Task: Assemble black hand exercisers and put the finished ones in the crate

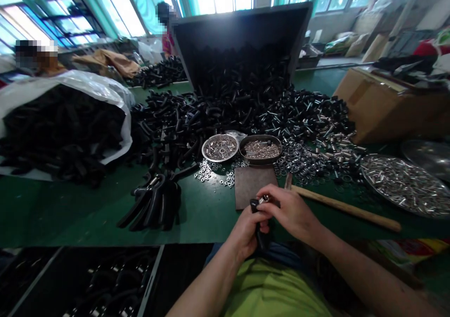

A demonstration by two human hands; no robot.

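Observation:
Close to my body, my left hand (247,230) is wrapped round a black curved handle (263,238), holding it upright at the table's front edge. My right hand (286,211) pinches a small shiny metal part (265,198) at the handle's top end. Just beyond both hands lies a square brown plate (251,186). Beside it, to the right, rests a hammer (344,207) with a wooden shaft. Behind the plate stand a round dish of small rings (220,148) and an oval tin of small metal pieces (260,150).
Black handles spill from a large dark bin (242,31); several lie stacked (154,202) at left. A white bag (128,129) stands far left. Rings, a tray of metal pins (404,183) and a cardboard box (372,104) are at right. Two people are behind.

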